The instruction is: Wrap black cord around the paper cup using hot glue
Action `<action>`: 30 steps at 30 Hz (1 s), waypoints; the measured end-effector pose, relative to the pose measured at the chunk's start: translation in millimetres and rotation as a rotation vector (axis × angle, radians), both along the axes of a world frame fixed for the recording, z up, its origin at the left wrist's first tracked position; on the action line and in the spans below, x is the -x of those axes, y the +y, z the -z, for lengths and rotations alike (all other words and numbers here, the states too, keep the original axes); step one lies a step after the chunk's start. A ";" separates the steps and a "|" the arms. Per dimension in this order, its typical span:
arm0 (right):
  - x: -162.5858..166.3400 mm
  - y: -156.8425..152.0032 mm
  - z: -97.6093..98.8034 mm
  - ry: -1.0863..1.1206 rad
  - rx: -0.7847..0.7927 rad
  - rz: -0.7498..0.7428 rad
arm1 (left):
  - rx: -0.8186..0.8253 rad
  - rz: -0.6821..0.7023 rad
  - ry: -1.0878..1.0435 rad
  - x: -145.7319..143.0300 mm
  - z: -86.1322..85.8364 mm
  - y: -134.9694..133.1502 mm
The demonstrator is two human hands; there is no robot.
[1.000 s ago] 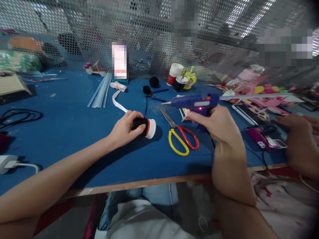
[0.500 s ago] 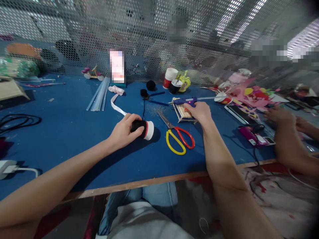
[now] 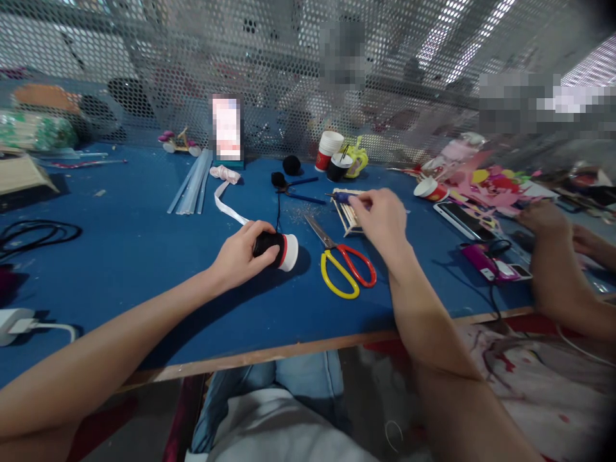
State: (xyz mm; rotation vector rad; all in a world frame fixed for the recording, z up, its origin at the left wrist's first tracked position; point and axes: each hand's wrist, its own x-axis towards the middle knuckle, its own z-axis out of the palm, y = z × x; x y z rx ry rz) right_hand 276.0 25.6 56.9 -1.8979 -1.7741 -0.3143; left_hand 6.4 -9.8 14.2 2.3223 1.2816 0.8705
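Observation:
My left hand point(image 3: 240, 256) is wrapped round a paper cup point(image 3: 290, 253) lying on its side, its body wound with black yarn, a red band and white rim showing. A black strand runs from it toward a small black yarn ball point(image 3: 278, 180) by blue-handled pliers point(image 3: 303, 199). My right hand point(image 3: 384, 221) has its fingers closed over a blue glue gun point(image 3: 343, 197) at a small wooden stick rack point(image 3: 353, 222); the hand hides most of the gun. Scissors point(image 3: 332, 247) with yellow and red handles lie between my hands.
Clear glue sticks point(image 3: 190, 186) and a white ribbon point(image 3: 224, 202) lie left of centre. A lit phone point(image 3: 226, 128) stands by the mesh partition. Paper cups point(image 3: 330, 146) stand at the back. On the right are a phone point(image 3: 464, 221), a purple device point(image 3: 486, 262) and a co-worker's hand point(image 3: 543, 218).
My right hand has shifted slightly left and turned over the glue gun, now covering its body and rear. My left hand and the cup have barely moved.

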 end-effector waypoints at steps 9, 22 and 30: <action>79.6 -15.8 10.1 0.740 0.748 -0.739 | -0.221 0.122 0.109 -2.5 -0.4 -6.8; 75.0 -12.1 22.6 1.008 0.348 -0.675 | -0.053 0.077 -0.023 -1.8 -0.6 -3.2; 70.1 -11.2 23.2 0.987 0.224 -0.662 | 0.250 0.101 -0.146 -4.7 -2.9 -4.0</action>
